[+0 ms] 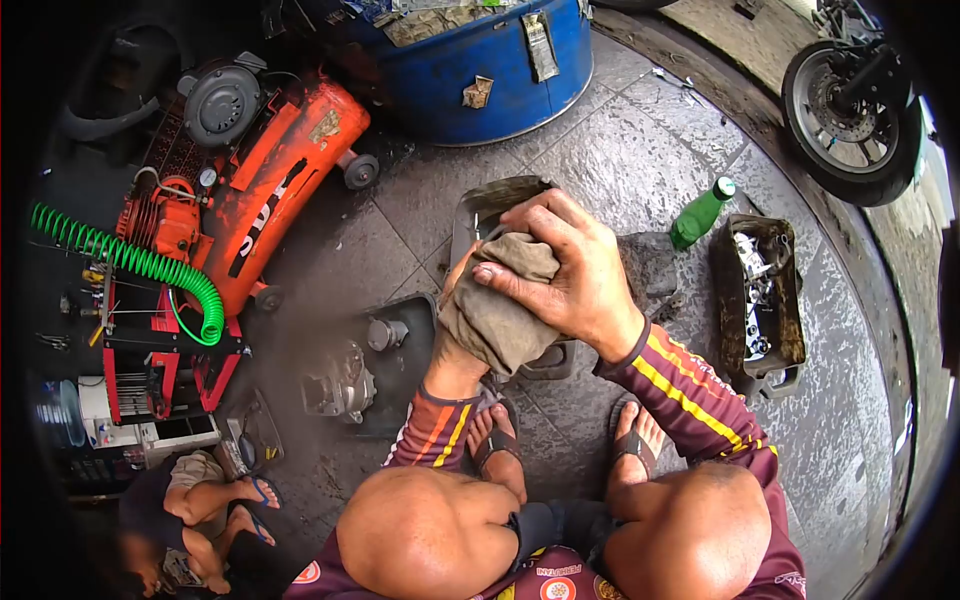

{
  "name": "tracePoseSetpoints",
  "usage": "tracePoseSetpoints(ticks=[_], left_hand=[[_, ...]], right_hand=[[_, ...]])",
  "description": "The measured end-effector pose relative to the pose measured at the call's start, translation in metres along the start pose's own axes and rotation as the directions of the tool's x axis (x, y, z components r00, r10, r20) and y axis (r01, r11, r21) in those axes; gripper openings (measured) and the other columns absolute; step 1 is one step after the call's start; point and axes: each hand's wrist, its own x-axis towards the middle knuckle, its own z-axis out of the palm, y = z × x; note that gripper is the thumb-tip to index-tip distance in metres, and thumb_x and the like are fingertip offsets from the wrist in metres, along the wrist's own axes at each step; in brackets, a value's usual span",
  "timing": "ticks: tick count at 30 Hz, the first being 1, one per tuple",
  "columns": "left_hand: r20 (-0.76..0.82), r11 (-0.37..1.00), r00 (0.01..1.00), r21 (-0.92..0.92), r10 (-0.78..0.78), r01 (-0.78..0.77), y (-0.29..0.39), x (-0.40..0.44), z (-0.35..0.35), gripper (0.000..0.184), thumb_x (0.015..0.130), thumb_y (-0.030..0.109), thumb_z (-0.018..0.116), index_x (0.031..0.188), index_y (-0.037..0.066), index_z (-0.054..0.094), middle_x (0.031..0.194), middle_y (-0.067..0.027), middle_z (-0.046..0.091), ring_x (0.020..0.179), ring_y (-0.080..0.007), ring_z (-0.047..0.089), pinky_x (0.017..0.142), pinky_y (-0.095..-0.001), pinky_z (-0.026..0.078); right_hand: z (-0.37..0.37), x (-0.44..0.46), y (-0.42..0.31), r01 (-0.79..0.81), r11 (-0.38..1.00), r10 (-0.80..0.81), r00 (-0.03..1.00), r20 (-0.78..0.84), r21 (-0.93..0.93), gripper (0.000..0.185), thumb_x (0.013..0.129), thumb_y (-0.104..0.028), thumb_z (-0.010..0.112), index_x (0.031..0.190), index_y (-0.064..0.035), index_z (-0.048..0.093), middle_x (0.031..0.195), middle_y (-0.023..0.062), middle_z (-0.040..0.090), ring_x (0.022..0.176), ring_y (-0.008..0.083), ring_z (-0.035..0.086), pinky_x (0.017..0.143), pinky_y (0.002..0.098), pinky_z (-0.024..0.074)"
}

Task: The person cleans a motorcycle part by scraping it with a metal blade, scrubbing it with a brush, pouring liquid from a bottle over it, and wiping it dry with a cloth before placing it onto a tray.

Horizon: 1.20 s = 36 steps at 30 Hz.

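Head view: Tiled floor (840,330) is carrying an orange compressor (290,190) and, beside it, a blue drum (430,95), while a narrow bin (729,300) is holding metal parts (757,285) off to the right. Ahead of a person's knees (430,530), the right hand (575,270) is closing its thumb and fingers over a bunched cloth (500,318), which is covering most of the left hand (452,348); that one's grip we cannot tell. Just beside the bin, a green bottle (698,217) is standing.
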Motion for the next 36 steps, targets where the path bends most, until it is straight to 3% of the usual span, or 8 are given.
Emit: tracePoseSetpoints(ticks=[6,13,14,16,21,27,30,36], left_hand=[[-0.156,0.702,0.882,0.673,0.444,-0.234,-0.034,-0.023,-0.021,0.034,0.100,0.027,0.054,0.127,0.006,0.054,0.099,-0.0091,0.067,0.070,-0.0171,0.067,0.053,-0.0262,0.054],[-0.346,0.882,0.855,0.410,0.385,-0.231,-0.031,-0.007,0.005,0.027,0.099,0.040,0.057,0.108,0.015,0.060,0.072,-0.0074,0.066,0.045,-0.0164,0.058,0.035,-0.0242,0.042],[0.050,0.171,0.731,0.960,0.680,-0.224,-0.034,-0.002,-0.006,0.032,0.098,0.038,0.059,0.118,0.014,0.056,0.095,-0.0100,0.064,0.072,-0.0195,0.062,0.055,-0.0305,0.048],[0.284,-0.290,0.765,0.948,0.577,-0.133,-0.042,-0.003,0.010,0.046,0.095,0.028,0.061,0.135,0.009,0.047,0.131,-0.0116,0.053,0.120,-0.0239,0.055,0.093,-0.0392,0.048],[-0.228,0.771,0.874,0.597,0.428,-0.222,-0.037,-0.022,0.014,0.038,0.098,0.025,0.059,0.130,0.007,0.050,0.111,-0.0046,0.063,0.093,-0.0159,0.066,0.076,-0.0266,0.056],[-0.047,0.532,0.886,0.814,0.461,-0.233,-0.058,-0.021,0.028,0.040,0.100,0.036,0.055,0.126,0.006,0.052,0.089,-0.0055,0.065,0.065,-0.0147,0.064,0.053,-0.0248,0.051],[-0.233,0.766,0.820,0.551,0.522,-0.331,-0.031,-0.016,0.042,0.045,0.102,0.044,0.048,0.127,0.007,0.052,0.075,-0.0064,0.063,0.053,-0.0162,0.059,0.044,-0.0262,0.044],[-0.195,0.810,0.851,0.463,0.489,-0.359,-0.034,-0.010,0.030,0.038,0.099,0.029,0.057,0.131,0.012,0.047,0.113,-0.0093,0.063,0.091,-0.0231,0.067,0.073,-0.0326,0.060]], right_hand=[[0.001,0.004,0.015,-0.161,0.987,0.160,0.980,-0.119,0.002,0.035,0.076,-0.033,0.084,0.087,-0.0050,0.066,0.076,0.0127,0.066,0.069,0.0325,0.068,0.062,0.0384,0.0534],[-0.031,0.021,0.014,-0.111,0.963,0.195,0.915,-0.354,0.245,0.035,0.081,-0.027,0.080,0.104,-0.0056,0.066,0.100,0.0132,0.067,0.095,0.0269,0.067,0.083,0.0360,0.0536],[-0.025,0.013,0.002,-0.052,0.996,0.067,0.975,-0.210,0.079,0.039,0.077,-0.031,0.082,0.103,-0.0062,0.067,0.102,0.0132,0.064,0.099,0.0292,0.063,0.086,0.0386,0.0518],[-0.009,0.002,-0.014,0.013,1.000,-0.014,0.999,-0.031,-0.019,0.044,0.072,-0.036,0.084,0.100,-0.0072,0.068,0.104,0.0130,0.059,0.104,0.0328,0.057,0.088,0.0430,0.0494],[-0.008,-0.001,-0.007,-0.057,0.998,0.058,0.997,-0.051,0.014,0.035,0.070,-0.031,0.086,0.083,-0.0072,0.064,0.085,0.0110,0.058,0.083,0.0313,0.060,0.073,0.0418,0.0507],[-0.003,0.023,0.042,-0.135,0.966,0.130,0.991,-0.040,-0.221,0.029,0.080,-0.025,0.080,0.089,-0.0023,0.064,0.081,0.0169,0.067,0.074,0.0331,0.068,0.066,0.0412,0.0543],[-0.025,0.020,0.034,-0.345,0.920,0.385,0.885,-0.262,0.184,0.025,0.083,-0.022,0.079,0.093,-0.0022,0.066,0.086,0.0122,0.071,0.078,0.0180,0.069,0.071,0.0313,0.0548],[-0.028,0.015,-0.012,-0.008,0.998,-0.002,0.986,-0.167,-0.057,0.047,0.073,-0.024,0.084,0.108,-0.0035,0.059,0.100,0.0141,0.056,0.094,0.0306,0.059,0.082,0.0393,0.0498]])
